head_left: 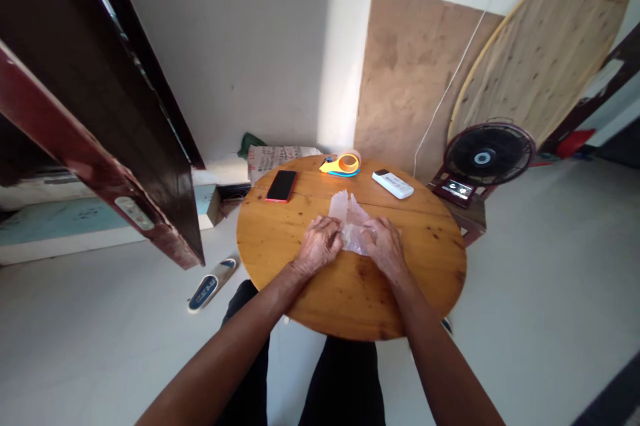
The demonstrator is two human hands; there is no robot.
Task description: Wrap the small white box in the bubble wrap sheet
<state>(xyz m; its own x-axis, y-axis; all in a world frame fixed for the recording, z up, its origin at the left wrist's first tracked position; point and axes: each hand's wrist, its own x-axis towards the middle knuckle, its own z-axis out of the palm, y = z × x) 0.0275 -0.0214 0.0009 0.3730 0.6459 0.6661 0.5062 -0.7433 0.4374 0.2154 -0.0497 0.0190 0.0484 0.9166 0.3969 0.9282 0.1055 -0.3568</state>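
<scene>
A thin, crumpled, whitish-pink plastic bag point(354, 221) lies on the round wooden table point(345, 299), its torn-looking top edge pointing away from me. My left hand point(320, 243) grips its left side with curled fingers. On the opposite side, my right hand point(384, 245) has its fingers closed on the bag's right edge. Both hands rest low at the tabletop, and the fingertips are partly hidden.
Behind the bag stand a yellow tape dispenser point(343, 165), a red-edged phone point(281, 186) and a white remote control point(393, 184). A dark fan point(487, 156) sits on a stool at right. An open door point(150, 213) is at left; a shoe point(213, 286) lies on the floor.
</scene>
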